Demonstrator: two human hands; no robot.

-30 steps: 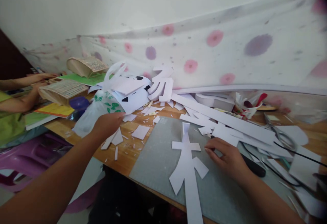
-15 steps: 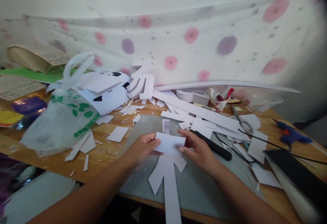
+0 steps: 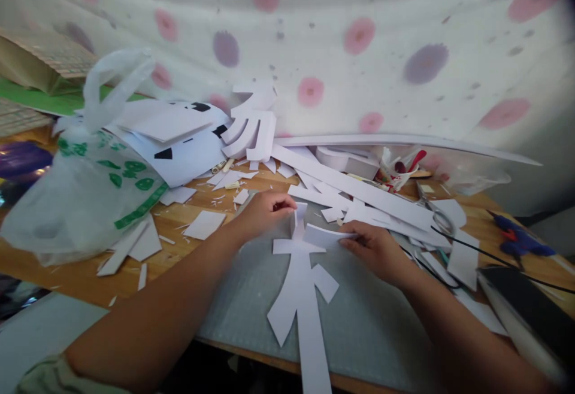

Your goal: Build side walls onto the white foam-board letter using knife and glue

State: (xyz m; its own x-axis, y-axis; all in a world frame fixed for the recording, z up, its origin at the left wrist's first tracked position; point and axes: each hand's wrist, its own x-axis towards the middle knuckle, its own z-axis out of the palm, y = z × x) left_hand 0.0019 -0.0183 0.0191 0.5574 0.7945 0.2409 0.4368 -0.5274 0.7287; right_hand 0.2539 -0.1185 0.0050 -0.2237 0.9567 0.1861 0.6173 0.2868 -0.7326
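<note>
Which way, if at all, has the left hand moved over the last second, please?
Yes. The left hand moved right, from beside the bag onto the mat, at the top of the cutout.

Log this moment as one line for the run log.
left hand: at top strip of paper character cutout, grip unclear | right hand: holding paper piece over cutout | surface: cutting mat

Both forearms reach forward, left hand [image 3: 266,211] curled, right hand [image 3: 377,250] pinching with fingertips.
</note>
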